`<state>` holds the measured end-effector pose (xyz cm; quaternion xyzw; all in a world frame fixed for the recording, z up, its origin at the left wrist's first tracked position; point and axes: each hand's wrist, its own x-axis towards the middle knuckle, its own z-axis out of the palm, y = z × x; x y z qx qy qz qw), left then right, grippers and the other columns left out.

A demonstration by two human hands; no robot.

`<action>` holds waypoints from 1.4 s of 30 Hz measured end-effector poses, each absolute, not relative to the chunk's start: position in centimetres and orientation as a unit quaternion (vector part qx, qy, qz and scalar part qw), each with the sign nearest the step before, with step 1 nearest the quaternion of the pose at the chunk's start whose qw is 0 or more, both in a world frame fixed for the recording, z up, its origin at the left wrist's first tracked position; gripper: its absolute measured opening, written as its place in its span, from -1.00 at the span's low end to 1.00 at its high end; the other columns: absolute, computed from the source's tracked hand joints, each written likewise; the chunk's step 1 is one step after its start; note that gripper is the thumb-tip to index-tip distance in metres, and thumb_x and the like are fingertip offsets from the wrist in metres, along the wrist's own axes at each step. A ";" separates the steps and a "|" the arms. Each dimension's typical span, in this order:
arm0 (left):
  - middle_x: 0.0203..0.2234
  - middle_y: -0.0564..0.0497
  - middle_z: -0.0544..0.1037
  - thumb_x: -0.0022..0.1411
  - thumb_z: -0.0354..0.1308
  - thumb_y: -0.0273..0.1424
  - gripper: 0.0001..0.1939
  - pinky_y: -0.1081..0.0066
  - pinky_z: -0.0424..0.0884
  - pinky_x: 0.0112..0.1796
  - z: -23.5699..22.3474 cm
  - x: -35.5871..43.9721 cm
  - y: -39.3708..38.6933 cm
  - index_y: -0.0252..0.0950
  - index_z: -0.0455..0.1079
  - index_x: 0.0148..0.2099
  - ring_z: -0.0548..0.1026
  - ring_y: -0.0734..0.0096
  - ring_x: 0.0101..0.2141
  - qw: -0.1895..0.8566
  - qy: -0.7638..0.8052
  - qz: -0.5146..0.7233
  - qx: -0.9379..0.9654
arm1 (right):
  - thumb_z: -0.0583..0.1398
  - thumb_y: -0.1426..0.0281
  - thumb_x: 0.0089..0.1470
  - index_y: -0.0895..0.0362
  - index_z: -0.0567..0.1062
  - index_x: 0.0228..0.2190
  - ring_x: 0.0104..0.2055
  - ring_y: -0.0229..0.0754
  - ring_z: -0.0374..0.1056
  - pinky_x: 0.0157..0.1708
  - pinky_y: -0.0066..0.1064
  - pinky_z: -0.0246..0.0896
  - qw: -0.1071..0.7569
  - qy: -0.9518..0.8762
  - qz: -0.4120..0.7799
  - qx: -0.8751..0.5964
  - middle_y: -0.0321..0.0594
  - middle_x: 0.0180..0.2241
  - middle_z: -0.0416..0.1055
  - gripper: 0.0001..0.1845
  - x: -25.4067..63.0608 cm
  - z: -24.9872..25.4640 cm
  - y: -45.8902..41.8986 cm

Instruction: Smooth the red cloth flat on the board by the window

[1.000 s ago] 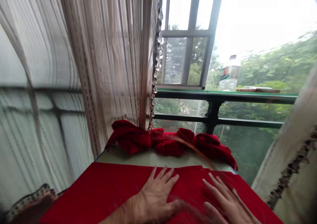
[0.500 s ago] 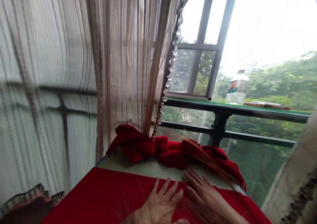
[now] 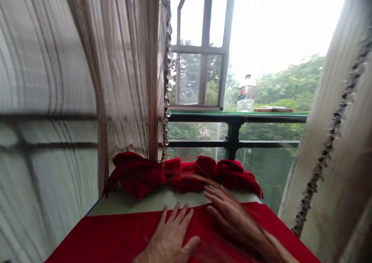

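A flat red cloth (image 3: 116, 236) covers the near part of a pale table (image 3: 122, 205). My left hand (image 3: 171, 232) lies palm down on this cloth, fingers spread, its fingertips close to the cloth's far edge. To the right, my right hand (image 3: 229, 212) is stretched out over the same edge, partly smeared by motion, with its fingers extended and nothing visible in them. Beyond both hands, a bunched red fabric (image 3: 139, 176) is heaped along the table's far end. Thin blurred strands cross in front of my right hand.
Sheer striped curtains (image 3: 124, 81) hang at the left, and another curtain (image 3: 328, 158) at the right. Behind the table runs a dark railing (image 3: 200, 117) with a plastic bottle (image 3: 246, 94) and a flat brown object (image 3: 273, 109) on it. A window sash (image 3: 203, 50) stands ajar.
The view has turned to the right, so the window, bottle and table appear further left. My right hand has shifted slightly on the cloth; my left hand stays flat.
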<state>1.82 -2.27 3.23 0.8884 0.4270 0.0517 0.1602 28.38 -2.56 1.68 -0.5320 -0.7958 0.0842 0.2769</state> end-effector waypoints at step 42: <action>0.59 -0.08 0.01 0.59 0.06 -0.02 -0.24 -0.21 -0.09 0.52 1.1 1.3 -0.5 -0.22 0.07 0.65 -0.01 -0.09 0.58 0.088 0.423 0.037 0.901 | 0.14 0.52 0.09 -0.01 0.69 -0.14 -0.01 0.06 0.50 0.04 -0.05 0.50 0.631 -0.595 -0.026 -0.497 -0.11 -0.02 0.51 -0.59 32.9 2.5 -0.7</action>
